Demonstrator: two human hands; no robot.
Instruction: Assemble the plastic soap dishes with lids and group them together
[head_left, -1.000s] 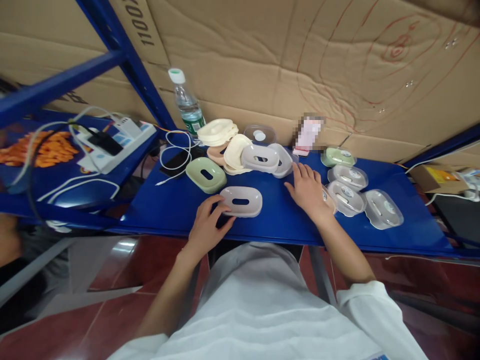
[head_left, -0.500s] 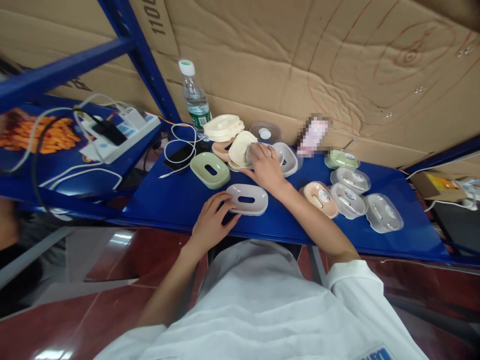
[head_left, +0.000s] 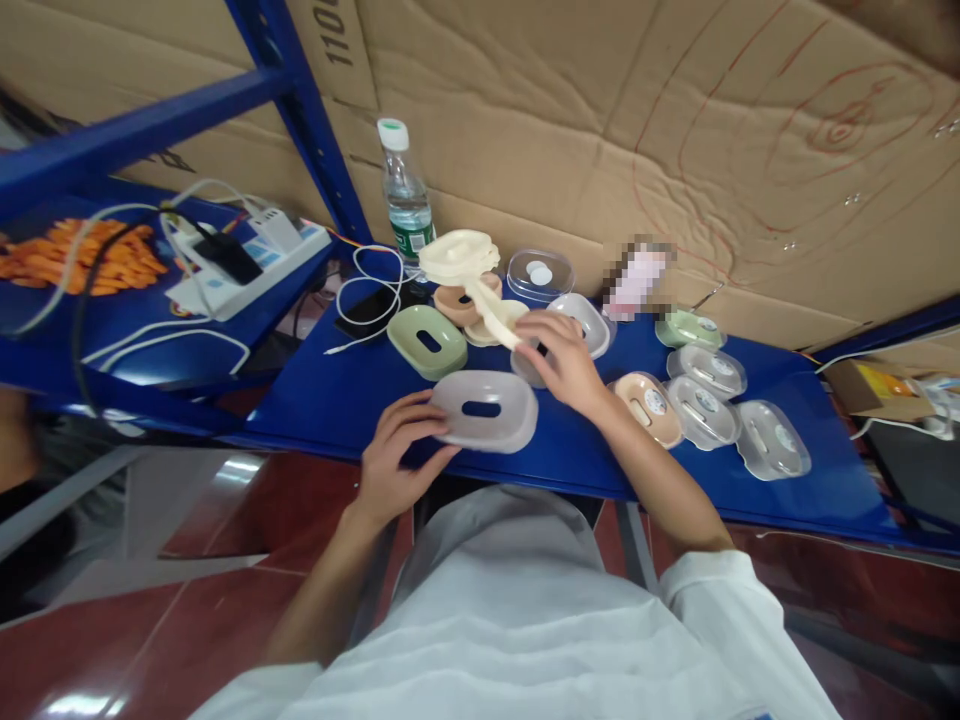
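Observation:
My left hand [head_left: 403, 455] grips the left end of a pale grey soap dish [head_left: 504, 430] with an oval slot, raised slightly at the table's near edge. Between the thumb and fingers of my right hand [head_left: 564, 362] is a cream plastic tray [head_left: 495, 318], tipped on its side. Under it lies another cream piece [head_left: 480, 334], next to a peach soap dish [head_left: 448, 305]. A green soap dish [head_left: 450, 352] sits left of these. Behind my right hand is a whitish soap dish [head_left: 594, 328]; a greyish piece by its fingers is partly hidden.
Cream trays [head_left: 459, 258] are stacked by a water bottle [head_left: 409, 205]. A clear lid [head_left: 541, 275] lies at the back. Several lidded soap boxes [head_left: 701, 412] stand on the right of the blue table [head_left: 577, 455]. A white cable [head_left: 341, 300] and power strip [head_left: 247, 275] are left.
My right hand has lifted the cream tray and tipped it up, moving right and nearer. My left hand has raised the grey soap dish toward me.

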